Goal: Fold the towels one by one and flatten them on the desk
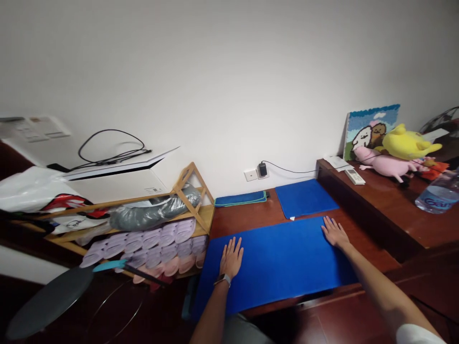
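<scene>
Fingers slightly apart and gripping nothing, the left hand [231, 258] lies palm-down on the left part of a blue cloth [283, 263]; the right hand [335, 232], fingers likewise parted, rests at its upper right corner. The cloth spreads across the lower centre. An uneven pull could wrinkle it or drag it over the front edge. Beneath is a glossy reddish-brown wooden table [247, 220]. Slippers [184, 230] fill a rack at left; plush toys [409, 143] sit at right; a pale wall [222, 86] rises behind.
</scene>
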The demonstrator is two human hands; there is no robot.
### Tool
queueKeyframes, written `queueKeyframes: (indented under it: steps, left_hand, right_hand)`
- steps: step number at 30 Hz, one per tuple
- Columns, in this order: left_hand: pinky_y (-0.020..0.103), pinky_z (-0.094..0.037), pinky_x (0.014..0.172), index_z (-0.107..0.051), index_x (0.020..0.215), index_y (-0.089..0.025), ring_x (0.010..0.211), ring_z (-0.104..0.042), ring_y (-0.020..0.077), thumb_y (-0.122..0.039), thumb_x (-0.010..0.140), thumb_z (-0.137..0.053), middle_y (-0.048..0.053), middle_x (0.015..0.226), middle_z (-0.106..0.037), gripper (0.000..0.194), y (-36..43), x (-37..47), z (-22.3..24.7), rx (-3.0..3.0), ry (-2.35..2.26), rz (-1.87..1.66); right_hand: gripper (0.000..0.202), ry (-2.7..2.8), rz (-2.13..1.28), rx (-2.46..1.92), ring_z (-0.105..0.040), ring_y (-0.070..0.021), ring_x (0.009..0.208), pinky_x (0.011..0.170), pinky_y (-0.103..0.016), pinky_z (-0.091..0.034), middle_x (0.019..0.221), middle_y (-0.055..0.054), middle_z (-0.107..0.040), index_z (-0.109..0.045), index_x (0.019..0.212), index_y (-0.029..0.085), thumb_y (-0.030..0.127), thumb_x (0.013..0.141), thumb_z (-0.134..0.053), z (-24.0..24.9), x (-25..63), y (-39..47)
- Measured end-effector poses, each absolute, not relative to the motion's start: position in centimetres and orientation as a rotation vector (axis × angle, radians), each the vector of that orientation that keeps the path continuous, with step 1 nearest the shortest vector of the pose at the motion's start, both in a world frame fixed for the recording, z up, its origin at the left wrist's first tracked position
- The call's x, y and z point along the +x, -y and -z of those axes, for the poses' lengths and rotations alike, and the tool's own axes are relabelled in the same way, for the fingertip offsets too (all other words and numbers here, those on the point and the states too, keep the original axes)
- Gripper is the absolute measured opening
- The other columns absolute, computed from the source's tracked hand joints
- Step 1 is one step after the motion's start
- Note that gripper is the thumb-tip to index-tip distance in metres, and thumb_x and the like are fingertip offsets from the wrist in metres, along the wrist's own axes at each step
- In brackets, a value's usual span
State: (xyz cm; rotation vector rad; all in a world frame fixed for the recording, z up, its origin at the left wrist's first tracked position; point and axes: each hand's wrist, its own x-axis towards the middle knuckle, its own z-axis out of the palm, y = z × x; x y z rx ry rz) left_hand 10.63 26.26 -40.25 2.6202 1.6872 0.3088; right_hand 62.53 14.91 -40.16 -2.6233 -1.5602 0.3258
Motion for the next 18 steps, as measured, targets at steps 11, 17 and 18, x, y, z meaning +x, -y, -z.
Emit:
queueKeyframes:
  steps: [11, 17, 18]
  left_hand:
    - [0.052, -0.036, 0.125, -0.049, 0.157, -0.026, 0.155, -0.039, 0.0276, -0.042, 0.11, -0.032, 0.009, 0.166, -0.044, 0.052, -19.1, 3.2, 39.5, 2.697, -1.689, -0.461]
    - [0.056, -0.035, 0.124, -0.04, 0.161, -0.031, 0.155, -0.038, 0.0291, -0.043, 0.108, -0.036, 0.007, 0.168, -0.041, 0.054, -18.7, 0.4, 40.5, 2.701, -1.749, -0.301]
    - [0.056, -0.034, 0.125, -0.039, 0.162, -0.032, 0.155, -0.038, 0.0287, -0.044, 0.108, -0.036, 0.007, 0.168, -0.041, 0.055, -18.7, 0.3, 40.6, 2.696, -1.756, -0.288]
  right_hand:
    - [0.065, 2.117, -0.349, -1.75, -0.023, -0.0255, 0.16, 0.131, -0.048, -0.016, 0.171, -0.008, -0.03, -0.031, 0.165, 0.014, 0.042, 0.107, -0.025, 36.9, 32.9, -15.2]
    - [0.067, 2.202, -0.518, -1.61, -0.02, -0.0277, 0.161, 0.131, -0.053, -0.016, 0.171, -0.012, -0.026, -0.031, 0.165, 0.012, 0.045, 0.107, -0.027, 37.6, 23.7, -16.4]
    - [0.067, 2.203, -0.521, -1.621, -0.019, -0.0275, 0.161, 0.131, -0.053, -0.015, 0.172, -0.012, -0.025, -0.03, 0.165, 0.012, 0.046, 0.107, -0.026, 37.9, 24.1, -16.4]
